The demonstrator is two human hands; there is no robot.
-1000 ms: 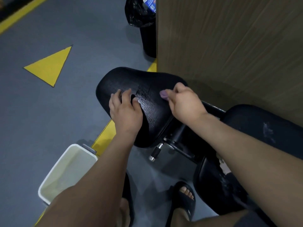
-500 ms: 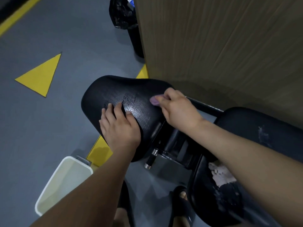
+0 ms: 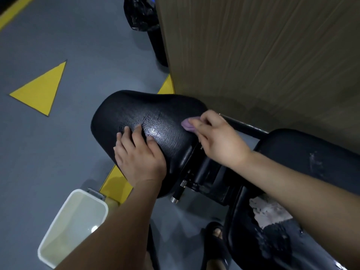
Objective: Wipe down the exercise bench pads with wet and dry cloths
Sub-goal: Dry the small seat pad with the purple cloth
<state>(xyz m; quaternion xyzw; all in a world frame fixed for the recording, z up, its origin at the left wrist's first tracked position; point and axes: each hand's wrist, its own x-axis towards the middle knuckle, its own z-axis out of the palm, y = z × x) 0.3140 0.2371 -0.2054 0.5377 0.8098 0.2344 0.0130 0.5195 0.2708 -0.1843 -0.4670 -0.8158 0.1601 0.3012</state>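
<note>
A black seat pad (image 3: 155,112) of the exercise bench lies in the middle of the head view, its skin cracked and shiny. My left hand (image 3: 138,158) rests flat on the pad's near left side, fingers spread. At the pad's right edge my right hand (image 3: 218,141) grips a small purple cloth (image 3: 188,123), which touches the pad. A second black pad (image 3: 303,151), worn and torn with pale patches, lies at the right under my right forearm.
A white tub (image 3: 64,227) holding water stands on the grey floor at the lower left. A wooden panel (image 3: 263,55) rises close behind the bench. A black bin (image 3: 144,14) with a bag stands at the top. My sandalled foot (image 3: 216,234) is below the bench frame.
My right hand has slid the purple cloth from the pad's middle to its right edge. My left hand has stayed on the pad's near left side.
</note>
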